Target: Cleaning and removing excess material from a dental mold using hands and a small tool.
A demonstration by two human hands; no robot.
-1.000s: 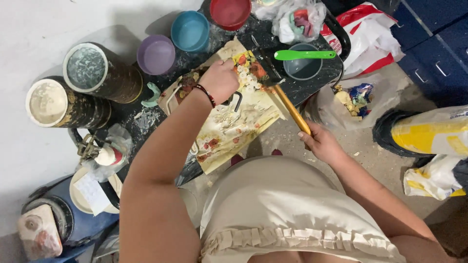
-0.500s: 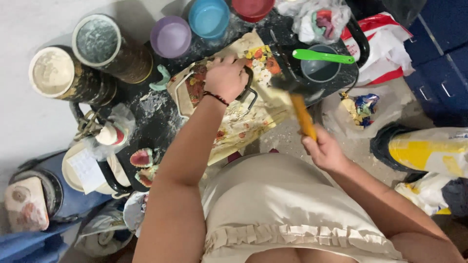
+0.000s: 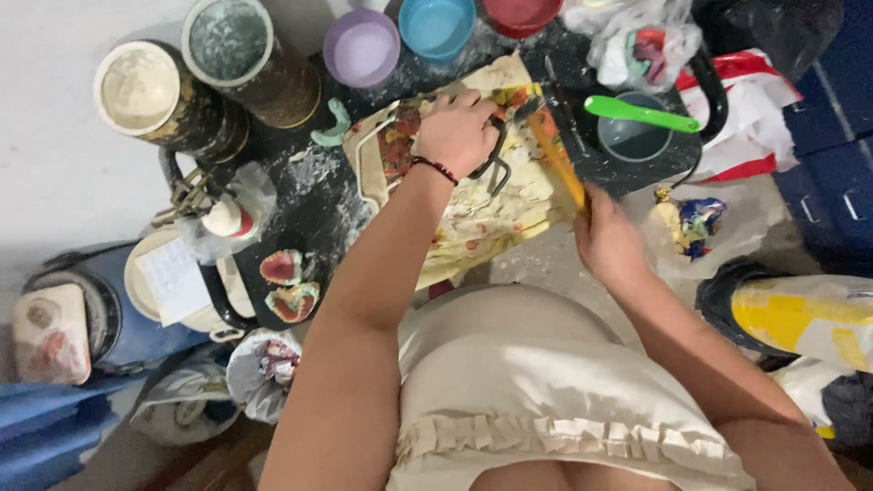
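Head view: left hand point(image 3: 457, 134) pressed flat, fingers spread, on floral cloth point(image 3: 491, 214) at upper centre; right hand point(image 3: 607, 241) closed around yellow-handled tool point(image 3: 556, 164).

Three small plastic bowls: one purple point(image 3: 361, 47), one blue point(image 3: 436, 25), one red point(image 3: 520, 13). Two large round tins point(image 3: 145, 89) point(image 3: 227, 38). One green spatula point(image 3: 641, 114). Two shell-shaped moulds point(image 3: 281, 267) point(image 3: 291, 302).

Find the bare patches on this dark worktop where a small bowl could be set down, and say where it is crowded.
One dusty patch lies between the two tall tins and the patterned cloth under the left hand. Bowls crowd the far edge.
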